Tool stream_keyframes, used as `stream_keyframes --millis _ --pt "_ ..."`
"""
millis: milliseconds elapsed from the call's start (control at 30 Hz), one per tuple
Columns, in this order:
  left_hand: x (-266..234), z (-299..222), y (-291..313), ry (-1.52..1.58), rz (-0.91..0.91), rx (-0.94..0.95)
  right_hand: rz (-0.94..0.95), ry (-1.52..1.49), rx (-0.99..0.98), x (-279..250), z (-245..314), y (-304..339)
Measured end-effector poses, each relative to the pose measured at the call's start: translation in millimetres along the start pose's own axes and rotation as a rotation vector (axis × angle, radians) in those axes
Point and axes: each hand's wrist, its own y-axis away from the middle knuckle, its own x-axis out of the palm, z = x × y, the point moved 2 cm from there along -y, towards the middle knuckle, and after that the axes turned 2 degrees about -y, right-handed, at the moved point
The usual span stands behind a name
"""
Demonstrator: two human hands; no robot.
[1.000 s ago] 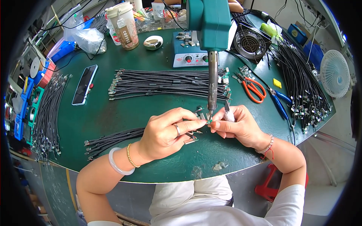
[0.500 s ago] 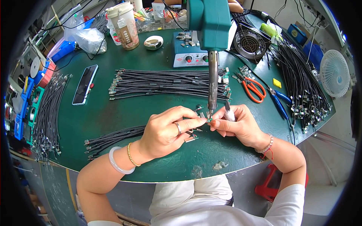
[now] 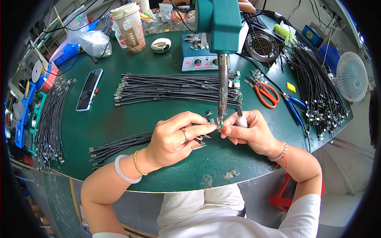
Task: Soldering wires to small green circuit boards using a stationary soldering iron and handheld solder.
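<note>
My left hand is closed, its index fingertip pressed to a small green circuit board with a metal connector. My right hand meets it from the other side, thumb and finger pinching beside the board. A craft knife with a pale wrapped handle is tucked in that same hand, blade pointing up. Straight above the board, the tip of a teal-bodied soldering iron comes down onto it. Black braided cables run under my left hand; its palm side is hidden.
A larger cable bundle lies beyond my hands, a phone to its left. Orange-handled pliers and blue-handled cutters lie right. Behind stand a control box, a paper cup and a black fan.
My hands and the board stay almost in place under the iron. The small connectors beside my left fingers have shifted slightly left.
</note>
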Motion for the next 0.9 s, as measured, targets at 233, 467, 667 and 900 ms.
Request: stream_keyframes --millis 233,467,667,900 --pt "1.5 2.0 -0.8 -0.004 -0.016 0.04 -0.008 0.007 0.003 -1.1 -0.1 -0.4" --pt "2.3 4.8 -0.8 -0.011 -0.025 0.058 -0.014 0.012 0.018 -2.4 -1.0 -2.4" --pt "1.7 6.8 0.3 -0.016 -0.025 0.071 -0.024 -0.012 0.048 -1.2 -1.7 -3.1" --pt "0.0 7.6 1.6 -0.01 -0.012 0.057 -0.021 -0.002 0.046 -1.0 -3.6 -5.2"
